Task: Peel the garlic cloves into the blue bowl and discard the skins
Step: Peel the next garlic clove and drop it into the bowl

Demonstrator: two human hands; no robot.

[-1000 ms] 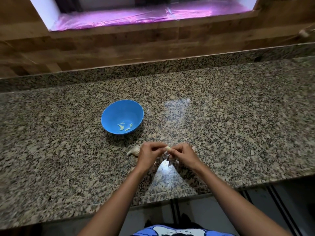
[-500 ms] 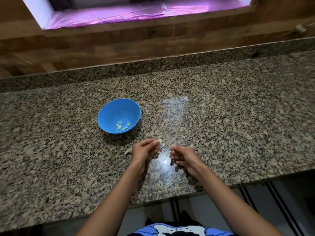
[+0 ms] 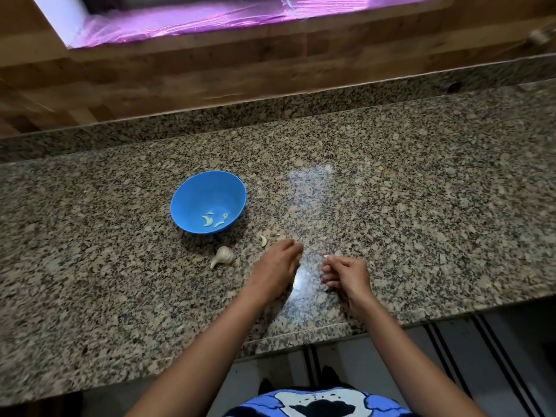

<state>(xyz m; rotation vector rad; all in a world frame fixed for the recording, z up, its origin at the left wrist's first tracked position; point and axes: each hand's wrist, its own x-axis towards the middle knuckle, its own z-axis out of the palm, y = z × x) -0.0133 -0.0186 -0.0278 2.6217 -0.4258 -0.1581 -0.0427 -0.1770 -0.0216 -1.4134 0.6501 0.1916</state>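
Blue bowl [image 3: 192,197] with pale yellowish cloves [image 3: 207,221]; tabletop [image 3: 421,206] speckled grey, black and tan; off-white garlic bulb [image 3: 224,256]; whitish skin [image 3: 326,257]; brown wood-grain wall [image 3: 210,70].

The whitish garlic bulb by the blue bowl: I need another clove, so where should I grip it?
Probably pinch the whitish garlic bulb from above, across its rounded body. It lies tipped on the speckled granite counter, thin stalk pointing lower-left, so the plump end gives the firmer hold.

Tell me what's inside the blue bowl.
The blue bowl holds a few small peeled garlic cloves near its bottom; nothing else shows. Part of its near inner wall is hidden below the rim.
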